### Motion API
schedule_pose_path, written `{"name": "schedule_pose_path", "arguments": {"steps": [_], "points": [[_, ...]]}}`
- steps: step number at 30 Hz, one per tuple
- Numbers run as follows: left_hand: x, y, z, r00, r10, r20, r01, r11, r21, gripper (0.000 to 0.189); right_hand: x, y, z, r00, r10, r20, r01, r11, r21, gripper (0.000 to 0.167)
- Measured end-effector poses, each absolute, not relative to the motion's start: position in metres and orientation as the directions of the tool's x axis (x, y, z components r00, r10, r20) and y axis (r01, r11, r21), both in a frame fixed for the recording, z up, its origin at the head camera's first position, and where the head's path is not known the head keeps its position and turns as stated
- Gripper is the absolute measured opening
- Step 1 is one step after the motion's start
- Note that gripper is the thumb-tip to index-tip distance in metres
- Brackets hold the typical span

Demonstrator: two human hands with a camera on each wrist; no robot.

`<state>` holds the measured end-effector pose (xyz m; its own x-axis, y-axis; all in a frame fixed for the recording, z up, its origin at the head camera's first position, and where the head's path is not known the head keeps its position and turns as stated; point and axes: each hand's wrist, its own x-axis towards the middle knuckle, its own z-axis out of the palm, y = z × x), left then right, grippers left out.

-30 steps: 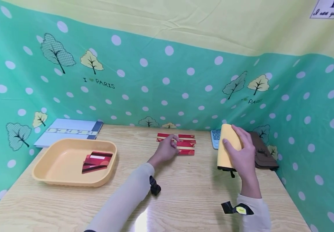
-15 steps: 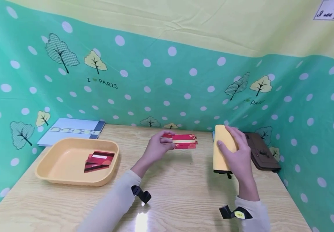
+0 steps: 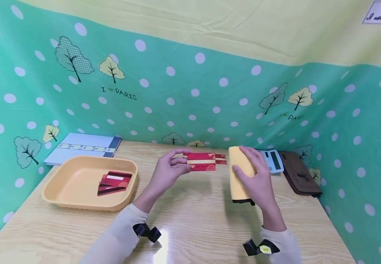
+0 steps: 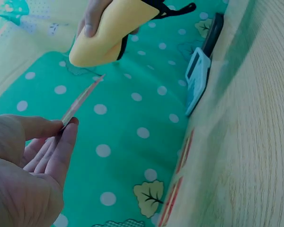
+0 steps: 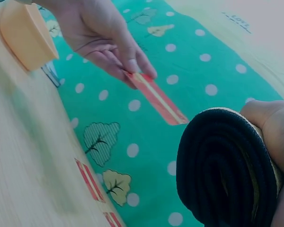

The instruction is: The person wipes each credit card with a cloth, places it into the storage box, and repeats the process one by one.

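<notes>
My left hand [image 3: 167,172] pinches a red card [image 3: 201,161] with a gold band between thumb and fingers, above the table. In the left wrist view the card [image 4: 83,99] appears nearly edge-on. Close to its right, my right hand [image 3: 258,179] grips a rolled yellow bundle [image 3: 240,174] with black edging and a small black strap. Its end in the right wrist view shows coiled dark layers [image 5: 222,170]. More red gold-banded cards [image 3: 221,159] lie on the table behind, partly hidden by the held card.
A peach plastic tray [image 3: 55,194] at left holds several red cards [image 3: 114,181] with dark stripes. Behind it lies a pale blue folder [image 3: 84,139]. A light blue calculator [image 3: 274,161] and a brown wallet-like case [image 3: 299,174] lie at the back right. A polka-dot curtain [image 3: 177,91] borders the table.
My left hand has lifted a red card off the table and drawn it back leftward. My right hand has moved left with the yellow bundle, uncovering more of the calculator.
</notes>
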<state>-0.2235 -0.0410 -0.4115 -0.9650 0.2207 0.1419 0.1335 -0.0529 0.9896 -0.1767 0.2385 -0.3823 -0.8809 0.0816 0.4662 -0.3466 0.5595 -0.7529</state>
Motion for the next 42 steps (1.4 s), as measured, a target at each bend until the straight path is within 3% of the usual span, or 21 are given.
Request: {"name": "schedule_pose_path", "arguments": {"steps": [14,42], "points": [[-0.218,-0.044,-0.409,-0.969,0.205,0.14,0.123,-0.092,0.988,0.047,-0.175,0.213,-0.391,-0.882,-0.006,0.471,-0.4,0.536,-0.743,0.059],[-0.207,-0.032,-0.406,-0.945,0.275,0.177,0.14,-0.148,0.979,0.045,-0.175,0.185,-0.404,-0.85,-0.039,0.526,-0.467,0.517,-0.717,0.063]]}}
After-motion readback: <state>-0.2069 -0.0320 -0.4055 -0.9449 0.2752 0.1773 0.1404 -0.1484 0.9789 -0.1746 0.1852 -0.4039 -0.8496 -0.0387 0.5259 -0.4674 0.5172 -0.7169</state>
